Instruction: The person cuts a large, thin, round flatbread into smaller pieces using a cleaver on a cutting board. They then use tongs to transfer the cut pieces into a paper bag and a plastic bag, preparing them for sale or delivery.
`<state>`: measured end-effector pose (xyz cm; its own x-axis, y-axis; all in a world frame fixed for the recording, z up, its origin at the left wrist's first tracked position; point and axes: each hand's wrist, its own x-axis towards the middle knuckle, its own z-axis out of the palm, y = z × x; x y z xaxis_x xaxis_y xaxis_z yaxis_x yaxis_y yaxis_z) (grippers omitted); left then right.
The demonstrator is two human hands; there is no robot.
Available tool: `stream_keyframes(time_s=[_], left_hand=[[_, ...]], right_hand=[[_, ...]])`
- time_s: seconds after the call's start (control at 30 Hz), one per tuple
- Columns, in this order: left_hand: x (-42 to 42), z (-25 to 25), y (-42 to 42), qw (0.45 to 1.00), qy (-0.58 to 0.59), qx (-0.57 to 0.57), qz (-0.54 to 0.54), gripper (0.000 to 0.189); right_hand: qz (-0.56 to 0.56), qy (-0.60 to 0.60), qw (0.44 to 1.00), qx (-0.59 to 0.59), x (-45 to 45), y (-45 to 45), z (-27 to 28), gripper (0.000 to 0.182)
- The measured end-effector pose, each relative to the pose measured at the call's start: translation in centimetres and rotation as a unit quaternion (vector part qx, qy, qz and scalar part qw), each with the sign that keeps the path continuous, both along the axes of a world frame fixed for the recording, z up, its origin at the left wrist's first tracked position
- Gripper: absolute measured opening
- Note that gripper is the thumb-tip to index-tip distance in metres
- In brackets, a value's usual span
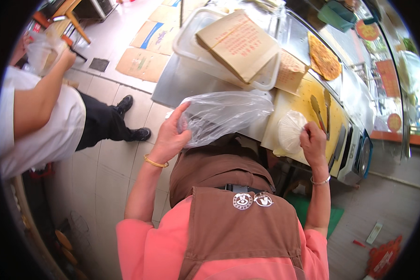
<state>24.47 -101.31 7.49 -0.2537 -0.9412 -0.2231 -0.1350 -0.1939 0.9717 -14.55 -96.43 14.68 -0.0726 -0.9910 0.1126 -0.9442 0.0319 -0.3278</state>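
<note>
My left hand point(171, 134) holds a clear plastic bag point(227, 115) by one end, fingers and thumb spread inside its mouth. The bag stretches sideways in front of my apron, over the edge of the metal counter. My right hand point(315, 141) is closed on the gathered top of a white plastic-wrapped bundle point(291, 131). This bundle is at the near edge of the yellow cutting board point(302, 101); what it contains is hidden. Just beyond my right hand lie metal tongs point(318, 110). A dark-bladed knife point(337, 145) rests at the board's right side.
Banded brown paper bags point(238, 45) sit on a translucent plastic tub point(185, 38), with another paper bag point(290, 70) alongside. A browned flatbread point(323, 57) lies on a metal tray behind the board. A scale point(351, 164) stands at right. At left, another person point(45, 115) holds a plastic bag.
</note>
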Motion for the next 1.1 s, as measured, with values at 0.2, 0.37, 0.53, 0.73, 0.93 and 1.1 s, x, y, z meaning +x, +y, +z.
stream_keyframes(time_s=[0.2,0.37,0.53,0.73,0.93,1.1], left_hand=[[-0.8,-0.2,0.5,0.997,-0.054,-0.063,-0.004,0.067],[-2.3,-0.5,1.0,0.991,-0.052,-0.123,-0.023,0.073],[-2.7,-1.3,0.7,0.993,-0.011,-0.110,-0.033,0.081],[-2.0,-1.2,0.5,0.991,-0.044,-0.124,-0.019,0.081],[-1.9,2.0,-1.6,0.988,-0.027,-0.149,0.025,0.069],[-4.1,3.2,-1.8,0.976,0.034,-0.203,0.065,0.061]], right_hand=[[-0.012,-0.324,0.945,0.044,7.2,-1.6,6.1,0.006],[0.066,-0.383,0.907,0.162,13.0,-5.7,4.6,0.004],[0.060,-0.366,0.914,0.163,15.1,-8.3,-2.8,0.006],[0.067,-0.254,0.959,0.108,16.3,-9.4,-4.0,0.010],[0.146,-0.117,0.982,0.012,16.9,-9.4,-4.9,0.010],[0.121,-0.318,0.933,0.119,14.7,-8.4,-3.1,0.011]])
